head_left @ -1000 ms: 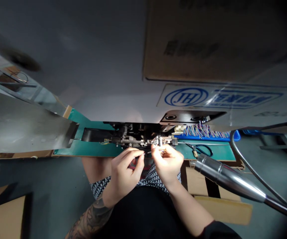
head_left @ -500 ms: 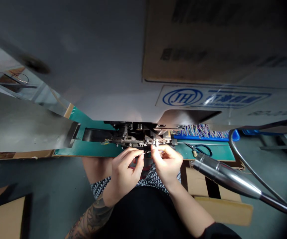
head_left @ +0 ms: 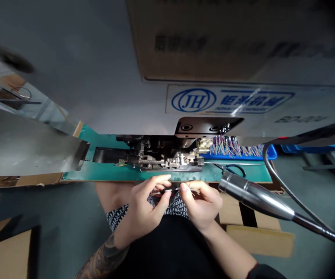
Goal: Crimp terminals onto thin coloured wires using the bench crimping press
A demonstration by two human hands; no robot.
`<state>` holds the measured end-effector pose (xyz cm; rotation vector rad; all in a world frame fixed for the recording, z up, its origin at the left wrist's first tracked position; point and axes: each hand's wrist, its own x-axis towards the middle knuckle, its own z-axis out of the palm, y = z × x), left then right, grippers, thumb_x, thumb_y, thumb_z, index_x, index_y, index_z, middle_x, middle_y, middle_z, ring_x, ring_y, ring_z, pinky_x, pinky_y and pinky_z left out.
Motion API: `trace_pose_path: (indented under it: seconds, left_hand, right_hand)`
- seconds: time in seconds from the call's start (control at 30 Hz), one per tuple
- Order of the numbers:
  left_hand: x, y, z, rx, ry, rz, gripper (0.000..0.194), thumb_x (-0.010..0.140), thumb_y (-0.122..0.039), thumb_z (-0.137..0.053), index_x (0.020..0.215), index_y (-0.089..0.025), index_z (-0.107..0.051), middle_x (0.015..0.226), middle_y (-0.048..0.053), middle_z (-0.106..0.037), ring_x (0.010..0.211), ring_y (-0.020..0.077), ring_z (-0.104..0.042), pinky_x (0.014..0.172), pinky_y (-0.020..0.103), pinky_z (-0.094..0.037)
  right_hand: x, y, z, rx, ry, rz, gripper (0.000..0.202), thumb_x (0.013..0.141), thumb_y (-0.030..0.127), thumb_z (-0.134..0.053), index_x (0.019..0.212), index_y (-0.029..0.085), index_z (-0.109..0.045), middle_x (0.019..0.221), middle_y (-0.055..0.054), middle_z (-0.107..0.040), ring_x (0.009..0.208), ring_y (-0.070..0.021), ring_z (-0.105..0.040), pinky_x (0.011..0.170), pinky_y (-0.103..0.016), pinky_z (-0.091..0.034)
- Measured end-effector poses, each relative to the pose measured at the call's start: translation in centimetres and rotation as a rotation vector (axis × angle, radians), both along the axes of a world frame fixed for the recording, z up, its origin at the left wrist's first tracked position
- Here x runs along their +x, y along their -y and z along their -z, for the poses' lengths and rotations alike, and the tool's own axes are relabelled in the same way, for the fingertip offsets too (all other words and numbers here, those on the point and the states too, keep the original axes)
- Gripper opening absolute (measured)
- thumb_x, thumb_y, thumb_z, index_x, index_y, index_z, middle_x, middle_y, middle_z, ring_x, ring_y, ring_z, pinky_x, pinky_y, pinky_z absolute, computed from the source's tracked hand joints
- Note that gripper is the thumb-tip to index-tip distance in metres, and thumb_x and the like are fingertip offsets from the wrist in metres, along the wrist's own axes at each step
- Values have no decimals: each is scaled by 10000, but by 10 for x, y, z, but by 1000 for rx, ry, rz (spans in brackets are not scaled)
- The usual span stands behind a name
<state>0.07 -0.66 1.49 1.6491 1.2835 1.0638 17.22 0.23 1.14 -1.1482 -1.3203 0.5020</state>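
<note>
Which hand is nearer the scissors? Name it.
The right hand; the scissors lie beyond it, on its outer side, while the left hand is farther away.

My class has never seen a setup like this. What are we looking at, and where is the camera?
The camera is worn on a person's head, looking forward and down at two bare hands. The right hand pinches thin wires; the left hand seems to hold a small piece, too tiny to identify. Beyond them, a large machine marked "JH" stands over a green tabletop. On that surface are a blue tray of coloured wires and scissors.
</note>
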Motion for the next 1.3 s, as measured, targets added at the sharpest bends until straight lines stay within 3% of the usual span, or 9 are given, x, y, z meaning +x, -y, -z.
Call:
trace_pose_path:
  seconds: [0.07,0.2,0.37,0.57,0.8,1.0,1.3]
  left_hand:
    - [4,2,-9,-53,133,36,365,998,-175,-690,1356,-241,-715,1141,81,-808,915,195,-786,839,319,-680]
    - [11,-5,-25,-174,349,79,161,1048,-273,-657,1132,-213,-782,1110,104,-772,867,185,-745,642,263,-625]
    - [18,-14,-27,-223,472,148,179,1041,-346,-689,957,-212,-774,959,83,-746,856,200,-722,591,267,-586]
    - [22,-14,-36,-209,449,144,173,1021,-342,-726,906,-220,-771,889,65,-709,849,202,-683,699,336,-598]
    - [24,-14,-47,-220,399,130,215,1018,-303,-710,820,-221,-714,823,39,-646,770,181,-628,652,327,-527]
    - [24,-14,-47,-201,366,127,254,1028,-335,-698,802,-219,-693,803,35,-635,768,184,-623,669,333,-536]
    - [24,-15,-44,-260,395,130,275,1022,-316,-689,778,-191,-658,794,35,-615,775,172,-607,692,309,-522]
  right_hand:
    - [-1,5,-5,19,-37,-17,175,840,38,-758,804,208,-743,646,21,-743,489,-139,-659,477,-247,-548]
    - [-2,14,-9,61,-61,-58,233,801,15,-739,845,243,-726,681,33,-757,484,-139,-648,471,-272,-529]
    - [-4,18,-9,47,-72,-58,261,785,25,-700,834,282,-711,630,39,-704,445,-172,-612,441,-328,-527]
    - [-2,19,-12,32,-87,-93,259,776,36,-703,836,288,-711,612,36,-674,440,-183,-603,444,-342,-555]
    - [3,15,-17,74,-54,-174,280,754,13,-700,875,266,-714,615,40,-662,454,-171,-621,450,-305,-553]
    - [3,16,-21,31,-41,-184,291,774,26,-687,885,294,-715,612,47,-658,443,-170,-610,446,-312,-558]
    - [4,13,-16,87,-46,-182,223,796,19,-698,850,235,-720,607,37,-671,449,-146,-612,451,-279,-537]
